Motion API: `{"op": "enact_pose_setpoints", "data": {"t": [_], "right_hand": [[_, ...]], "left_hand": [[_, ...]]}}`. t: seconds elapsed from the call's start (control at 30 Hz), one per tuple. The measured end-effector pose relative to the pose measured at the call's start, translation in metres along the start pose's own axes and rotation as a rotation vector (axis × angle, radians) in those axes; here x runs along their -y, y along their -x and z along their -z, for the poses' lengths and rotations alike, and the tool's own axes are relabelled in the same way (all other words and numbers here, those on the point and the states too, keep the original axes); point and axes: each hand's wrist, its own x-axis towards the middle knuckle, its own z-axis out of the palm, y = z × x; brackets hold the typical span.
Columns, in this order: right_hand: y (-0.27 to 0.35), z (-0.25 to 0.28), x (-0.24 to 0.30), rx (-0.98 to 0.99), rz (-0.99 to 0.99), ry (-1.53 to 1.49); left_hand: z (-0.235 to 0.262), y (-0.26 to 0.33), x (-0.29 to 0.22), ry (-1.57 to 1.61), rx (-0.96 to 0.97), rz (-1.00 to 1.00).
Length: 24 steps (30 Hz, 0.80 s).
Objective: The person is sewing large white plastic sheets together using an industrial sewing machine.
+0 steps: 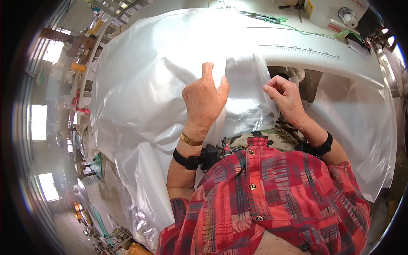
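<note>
A large translucent white plastic sheet (140, 89) with a fine woven texture covers much of the table before me and hangs in folds toward my lap. My left hand (205, 97) lies on it, index finger stretched forward and thumb apart; the other fingers are curled and partly hidden. Between thumb and index finger runs an edge of the upper layer. My right hand (287, 97) is closed in a pinch, its thumb and fingertips at the right edge of the sheet. What lies between those fingertips is barely visible.
At the back right stands a pale sewing machine (335, 17) with a round knob. A curved table edge (306, 53) carries a printed ruler scale. Thread snips (261, 17) with green cord lie behind. More plastic sheet (352, 127) drapes on the right, past a dark gap.
</note>
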Motion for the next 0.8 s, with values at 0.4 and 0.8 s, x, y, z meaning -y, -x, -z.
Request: {"op": "enact_pose_setpoints", "data": {"t": [0.4,0.8], "right_hand": [[-0.007,-0.022,0.079,0.027,0.419,0.356],[-0.015,-0.021,0.104,0.114,0.678,0.510]], "left_hand": [[0.007,-0.009,0.011,0.835,0.201,0.016],[-0.001,0.000,0.005,1.057,0.295,0.239]]}}
